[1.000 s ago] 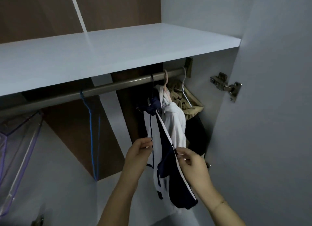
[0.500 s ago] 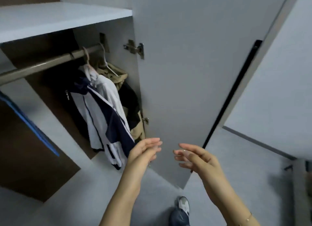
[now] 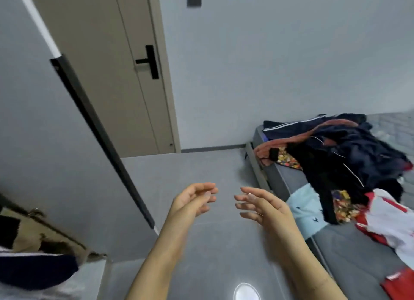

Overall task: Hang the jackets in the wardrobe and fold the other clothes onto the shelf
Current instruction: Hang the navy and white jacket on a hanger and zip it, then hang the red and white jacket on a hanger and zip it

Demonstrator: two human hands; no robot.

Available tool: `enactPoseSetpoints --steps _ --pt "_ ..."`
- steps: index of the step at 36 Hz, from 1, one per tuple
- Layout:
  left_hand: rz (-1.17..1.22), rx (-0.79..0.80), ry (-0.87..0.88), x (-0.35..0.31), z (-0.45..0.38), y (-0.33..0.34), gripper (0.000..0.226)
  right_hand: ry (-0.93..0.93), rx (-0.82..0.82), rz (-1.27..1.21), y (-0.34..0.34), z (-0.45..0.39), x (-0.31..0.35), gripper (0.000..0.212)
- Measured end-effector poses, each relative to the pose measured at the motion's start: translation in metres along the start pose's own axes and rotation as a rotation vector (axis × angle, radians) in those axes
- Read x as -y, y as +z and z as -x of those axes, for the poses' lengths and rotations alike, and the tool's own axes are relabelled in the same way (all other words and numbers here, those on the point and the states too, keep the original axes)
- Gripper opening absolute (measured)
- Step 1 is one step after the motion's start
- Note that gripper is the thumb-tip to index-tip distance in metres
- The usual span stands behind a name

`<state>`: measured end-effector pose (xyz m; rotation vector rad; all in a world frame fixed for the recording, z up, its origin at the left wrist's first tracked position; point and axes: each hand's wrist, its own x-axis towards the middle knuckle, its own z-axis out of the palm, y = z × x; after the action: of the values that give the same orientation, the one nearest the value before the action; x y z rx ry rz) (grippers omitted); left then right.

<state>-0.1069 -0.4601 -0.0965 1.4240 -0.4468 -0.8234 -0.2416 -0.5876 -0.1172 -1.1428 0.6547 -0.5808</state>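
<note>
A heap of clothes lies on a grey bed at the right: dark navy jackets with white piping, a salmon garment, a light blue piece hanging over the edge, and a red and white jacket nearer me. My left hand and my right hand are raised over the floor, both empty with fingers loosely spread, left of the bed. At the bottom left, the navy and white jacket and a tan one hang in the wardrobe.
The grey wardrobe door stands open on the left, its dark edge running diagonally. A beige room door with a black handle is behind it. Grey floor lies between wardrobe and bed. My white shoe shows below.
My hands let go of the navy and white jacket hanging on the rail. My view swung right, from the wardrobe to the bed with the clothes heap.
</note>
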Motion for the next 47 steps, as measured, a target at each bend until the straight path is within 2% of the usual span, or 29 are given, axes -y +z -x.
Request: enactPoseSetpoints --steps 5,12,19,27,33,40,47 --pt "-0.043 0.181 -0.045 0.017 -0.025 0.115 0.020 -0.033 -0.172 -0.047 -0.108 0.013 0.025 0.029" --pt "-0.126 0.408 -0.168 0.055 -0.041 0.285 0.021 -0.053 -0.409 -0.070 -0.277 0.035 0.049 0.018" --pt "-0.199 0.558 -0.282 0.083 -0.059 0.412 0.021 -0.012 -0.647 -0.104 -0.404 0.053 0.056 0.019" --pt "-0.280 0.691 -0.395 0.121 -0.112 0.512 0.021 0.070 -0.862 -0.163 -0.483 0.041 0.050 0.019" --pt "-0.329 0.857 -0.455 0.137 -0.164 0.593 0.021 0.109 -1.072 -0.227 -0.526 0.027 0.063 0.019" --pt "-0.408 1.035 -0.455 0.148 -0.200 0.690 0.022 0.093 -1.231 -0.261 -0.578 0.020 0.081 0.022" --pt "-0.412 1.002 -0.432 0.173 -0.217 0.768 0.023 0.116 -1.309 -0.311 -0.674 0.006 0.071 0.019"
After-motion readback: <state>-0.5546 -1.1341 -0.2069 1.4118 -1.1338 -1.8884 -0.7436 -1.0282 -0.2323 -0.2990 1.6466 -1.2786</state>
